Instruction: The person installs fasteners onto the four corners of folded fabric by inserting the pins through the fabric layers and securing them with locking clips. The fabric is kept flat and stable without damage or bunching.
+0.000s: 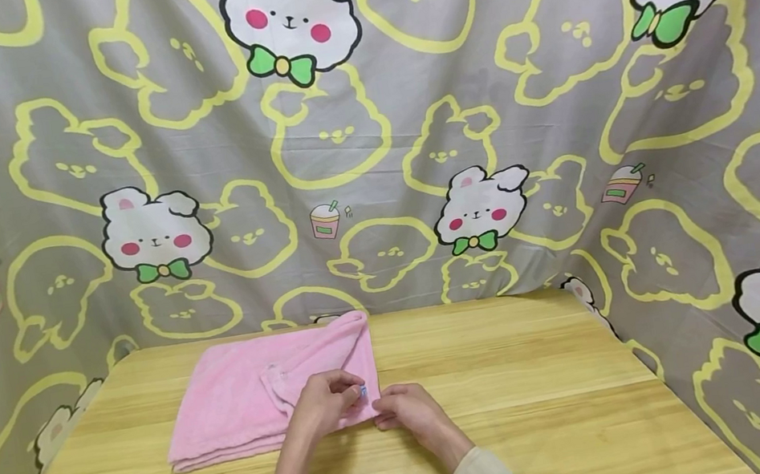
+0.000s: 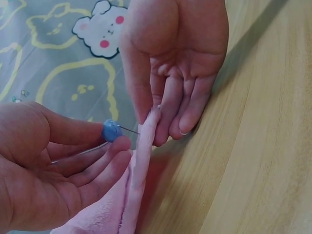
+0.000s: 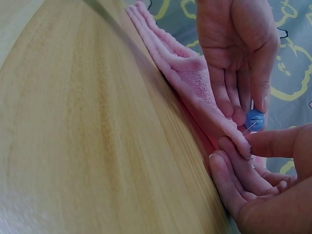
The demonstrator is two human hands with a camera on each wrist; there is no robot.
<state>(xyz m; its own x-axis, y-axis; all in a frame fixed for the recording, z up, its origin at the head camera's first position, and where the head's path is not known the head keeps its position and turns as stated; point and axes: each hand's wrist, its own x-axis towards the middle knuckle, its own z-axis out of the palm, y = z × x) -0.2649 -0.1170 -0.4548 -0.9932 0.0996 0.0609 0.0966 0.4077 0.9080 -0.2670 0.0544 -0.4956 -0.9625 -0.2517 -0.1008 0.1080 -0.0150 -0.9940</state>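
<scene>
A pink fleecy cloth (image 1: 234, 395) lies folded on the wooden table, its right corner lifted. My left hand (image 1: 326, 402) pinches a safety pin with a blue head (image 2: 112, 130) between thumb and fingers. In the left wrist view the pin's thin needle reaches to the cloth's edge (image 2: 145, 146); I cannot tell whether its tip is inside the fabric. On the other side, my right hand (image 1: 412, 411) grips the same edge, thumb and fingers pressing the cloth corner (image 3: 241, 144) between them. Fingers partly hide the pin's rear end.
The wooden table (image 1: 555, 390) extends to both sides of the cloth. A grey curtain (image 1: 383, 155) printed with yellow outlines and white cartoon animals hangs behind the table and along its sides.
</scene>
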